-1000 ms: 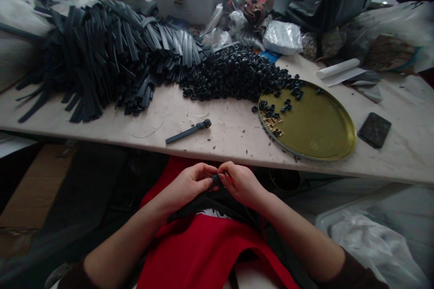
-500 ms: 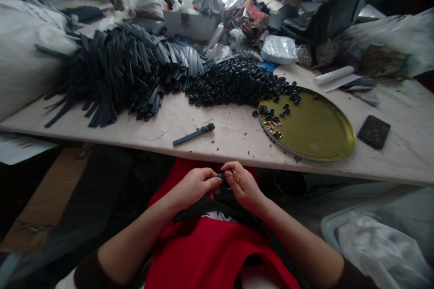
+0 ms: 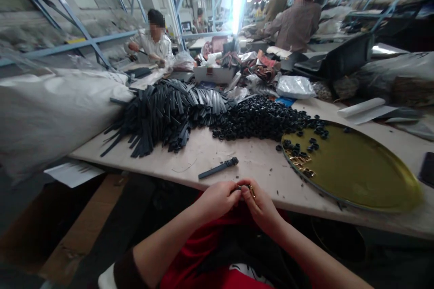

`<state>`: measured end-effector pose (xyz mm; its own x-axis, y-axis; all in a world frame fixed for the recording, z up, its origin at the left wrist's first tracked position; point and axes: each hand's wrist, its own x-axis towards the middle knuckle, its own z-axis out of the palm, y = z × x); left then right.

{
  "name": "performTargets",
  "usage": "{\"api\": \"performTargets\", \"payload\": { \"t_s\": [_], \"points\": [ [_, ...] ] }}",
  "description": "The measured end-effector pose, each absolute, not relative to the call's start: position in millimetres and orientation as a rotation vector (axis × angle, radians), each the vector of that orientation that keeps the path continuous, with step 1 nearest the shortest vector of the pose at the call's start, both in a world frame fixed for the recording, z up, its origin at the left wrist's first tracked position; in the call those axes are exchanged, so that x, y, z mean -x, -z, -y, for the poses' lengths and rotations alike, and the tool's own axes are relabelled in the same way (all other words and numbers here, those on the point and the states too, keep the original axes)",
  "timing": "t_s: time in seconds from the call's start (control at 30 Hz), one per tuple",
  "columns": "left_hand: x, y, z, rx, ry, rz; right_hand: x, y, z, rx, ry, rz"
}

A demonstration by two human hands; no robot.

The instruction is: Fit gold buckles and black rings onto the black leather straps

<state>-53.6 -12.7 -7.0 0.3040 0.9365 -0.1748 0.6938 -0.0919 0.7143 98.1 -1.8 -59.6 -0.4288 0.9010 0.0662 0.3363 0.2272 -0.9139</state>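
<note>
My left hand (image 3: 222,196) and my right hand (image 3: 259,201) meet just in front of the table edge, fingertips pinched together. Between them is a small dark piece (image 3: 240,187), mostly hidden by the fingers, which both hands seem to grip. A gold metal buckle (image 3: 252,191) shows at the fingers of my right hand. On the table just beyond lies a short black strap (image 3: 217,168) with a buckle end. Farther back are a heap of black straps (image 3: 166,113) and a pile of small black loops (image 3: 261,119).
At right lies a round gold tray (image 3: 366,171) with black loops and gold buckles (image 3: 300,161) at its left side. A big white sack (image 3: 50,117) stands left, a cardboard box (image 3: 84,230) below. Co-workers (image 3: 158,40) are behind the table; a phone-like dark object (image 3: 427,169) is far right.
The view has tilted up and turned left, so more of the room shows and the tabletop sits lower and farther right. My hands stay together on the small piece and buckle.
</note>
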Motion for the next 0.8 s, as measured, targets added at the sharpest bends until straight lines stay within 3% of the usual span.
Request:
{"api": "performTargets", "payload": {
  "t_s": [0.23,0.5,0.63,0.73,0.8],
  "points": [
    [110,31,-58,-1.983,-0.507,-1.995,-48,63,-101,1.213,-0.617,2.158],
    [188,37,-89,-1.972,-0.164,-2.644,-50,98,-112,1.101,-0.715,2.077],
    [188,27,-70,-2.068,-0.261,-2.67,-55,93,-114,1.107,-0.756,1.895],
    [166,16,-31,-2.295,-0.557,-2.527,-59,78,-107,1.106,-0.675,1.766],
    [143,10,0,-2.502,-0.74,-2.308,-62,64,-93,1.115,-0.847,1.761]
  ]
}}
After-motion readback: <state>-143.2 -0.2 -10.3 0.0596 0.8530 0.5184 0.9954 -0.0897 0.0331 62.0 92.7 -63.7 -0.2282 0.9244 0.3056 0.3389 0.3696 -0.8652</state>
